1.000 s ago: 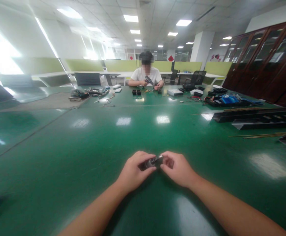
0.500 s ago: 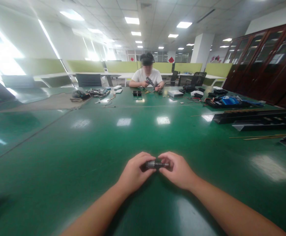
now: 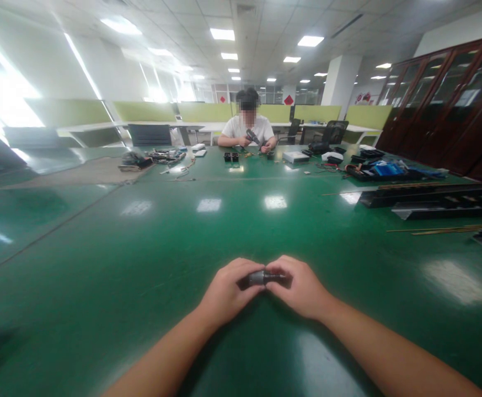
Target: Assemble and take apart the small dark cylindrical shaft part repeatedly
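Observation:
A small dark cylindrical part with a grey metal band (image 3: 262,277) is held between both of my hands, just above the shiny green table (image 3: 150,248). My left hand (image 3: 227,291) grips its left end with curled fingers. My right hand (image 3: 299,286) pinches its right end. Most of the part is hidden by my fingers.
A person in a white shirt (image 3: 247,129) sits at the far side, working with a dark tool. Small parts and boxes (image 3: 294,156) lie near that person. Long black rails (image 3: 435,199) and thin rods (image 3: 443,228) lie at the right. Dark wooden cabinets (image 3: 451,105) stand at the far right.
The part was tilted with its right end higher; now it lies level between my hands, and my fingers have closed in around it. My hands stay in the same spot.

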`<state>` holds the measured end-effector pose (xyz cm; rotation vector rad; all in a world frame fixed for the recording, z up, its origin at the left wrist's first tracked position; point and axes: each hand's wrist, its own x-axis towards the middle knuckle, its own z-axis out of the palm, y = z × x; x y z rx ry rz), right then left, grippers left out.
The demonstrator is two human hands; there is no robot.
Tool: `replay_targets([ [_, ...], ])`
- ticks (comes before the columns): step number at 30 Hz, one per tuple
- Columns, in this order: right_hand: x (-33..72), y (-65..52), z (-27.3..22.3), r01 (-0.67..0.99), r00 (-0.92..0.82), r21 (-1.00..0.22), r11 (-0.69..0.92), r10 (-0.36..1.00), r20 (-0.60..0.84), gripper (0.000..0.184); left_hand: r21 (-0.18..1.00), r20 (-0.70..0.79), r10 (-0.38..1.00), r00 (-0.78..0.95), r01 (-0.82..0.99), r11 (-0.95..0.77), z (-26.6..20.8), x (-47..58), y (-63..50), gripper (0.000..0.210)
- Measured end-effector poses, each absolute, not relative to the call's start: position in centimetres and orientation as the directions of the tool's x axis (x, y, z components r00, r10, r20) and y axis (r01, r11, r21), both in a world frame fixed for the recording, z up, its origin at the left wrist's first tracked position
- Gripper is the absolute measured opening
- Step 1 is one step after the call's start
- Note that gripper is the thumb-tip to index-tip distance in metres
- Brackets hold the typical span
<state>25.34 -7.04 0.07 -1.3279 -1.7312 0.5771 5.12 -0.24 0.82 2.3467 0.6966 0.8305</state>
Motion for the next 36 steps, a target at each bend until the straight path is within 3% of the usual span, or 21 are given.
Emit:
replay_targets([
  [36, 25.40, -6.98, -0.11, 0.568, -0.056, -0.770, 0.290, 0.947, 0.315, 0.010, 0.620, 0.416, 0.654, 0.632, 0.329, -0.713, 0.59, 5.16, -0.48, 0.024],
])
